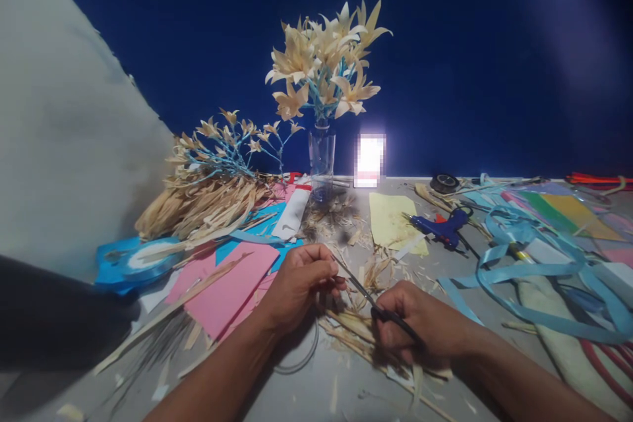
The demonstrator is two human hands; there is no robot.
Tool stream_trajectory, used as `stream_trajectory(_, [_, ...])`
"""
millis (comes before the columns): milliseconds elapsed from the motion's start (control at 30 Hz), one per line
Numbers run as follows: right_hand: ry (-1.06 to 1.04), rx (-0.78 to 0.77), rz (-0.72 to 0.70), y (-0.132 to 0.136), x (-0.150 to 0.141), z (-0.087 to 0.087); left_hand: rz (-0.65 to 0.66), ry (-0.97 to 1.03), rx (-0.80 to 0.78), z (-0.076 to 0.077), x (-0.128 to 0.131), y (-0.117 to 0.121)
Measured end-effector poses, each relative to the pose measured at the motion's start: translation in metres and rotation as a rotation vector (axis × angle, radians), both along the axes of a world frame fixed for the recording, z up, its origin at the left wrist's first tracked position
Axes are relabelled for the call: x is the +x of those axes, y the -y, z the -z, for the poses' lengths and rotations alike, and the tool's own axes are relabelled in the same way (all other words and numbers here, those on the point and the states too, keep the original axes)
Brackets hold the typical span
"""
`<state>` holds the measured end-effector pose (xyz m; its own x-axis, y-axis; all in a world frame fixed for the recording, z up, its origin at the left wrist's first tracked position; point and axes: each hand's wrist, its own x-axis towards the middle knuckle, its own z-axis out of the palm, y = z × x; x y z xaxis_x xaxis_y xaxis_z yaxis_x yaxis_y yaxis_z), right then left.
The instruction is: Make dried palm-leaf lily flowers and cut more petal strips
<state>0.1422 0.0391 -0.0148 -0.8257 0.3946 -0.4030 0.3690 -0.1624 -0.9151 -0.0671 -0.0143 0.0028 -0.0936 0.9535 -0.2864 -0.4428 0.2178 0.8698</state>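
Note:
My right hand (pixel 410 323) is wrapped round the dark handles of a pair of scissors (pixel 363 291), whose blades slant up and left. Thumb and fingers of my left hand (pixel 309 277) are pinched together right by the scissor tips; what they hold is too small and hidden to make out. A thin grey wire loop (pixel 316 343) curves on the table below my left wrist. Dry husk strips (pixel 353 333) lie beneath both hands, with small scraps scattered around them.
Pale husk flowers (pixel 321 53) on blue stems stand in a clear vase (pixel 321 158). A husk bundle (pixel 198 208), pink paper (pixel 237 283) and a blue tape roll (pixel 153 256) lie left. Rightward are a glue gun (pixel 440 225), yellow paper (pixel 393 217) and blue ribbon (pixel 544 270).

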Motion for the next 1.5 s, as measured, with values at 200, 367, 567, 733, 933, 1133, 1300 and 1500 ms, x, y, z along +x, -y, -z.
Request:
stream_trajectory(200, [0.006,-0.009,-0.004,-0.002,0.003,0.008,0.000,-0.010,0.003,0.000,-0.001,-0.001])
stream_trajectory(367, [-0.091,-0.067,0.138,0.000,-0.003,0.012,0.013,0.010,-0.008,0.002,0.001,0.000])
stream_trajectory(567, [-0.212,-0.001,0.495,0.001,-0.010,0.002,0.107,0.074,-0.058,0.012,0.012,0.003])
stream_trajectory(733, [-0.252,0.027,0.535,0.001,-0.009,-0.001,0.161,0.038,-0.084,0.019,0.021,0.007])
stream_trajectory(933, [-0.256,0.001,0.583,0.001,-0.011,-0.002,0.230,0.062,-0.075,0.021,0.026,0.009])
stream_trajectory(1133, [-0.274,-0.054,0.554,0.004,-0.010,-0.002,0.301,0.055,-0.043,0.027,0.026,0.011])
stream_trajectory(1300, [-0.337,-0.075,0.480,0.005,-0.006,-0.002,0.364,0.239,-0.004,0.029,0.030,0.013])
stream_trajectory(1500, [-0.353,-0.014,0.587,-0.002,-0.006,0.002,0.241,0.254,0.020,0.023,0.033,0.011])
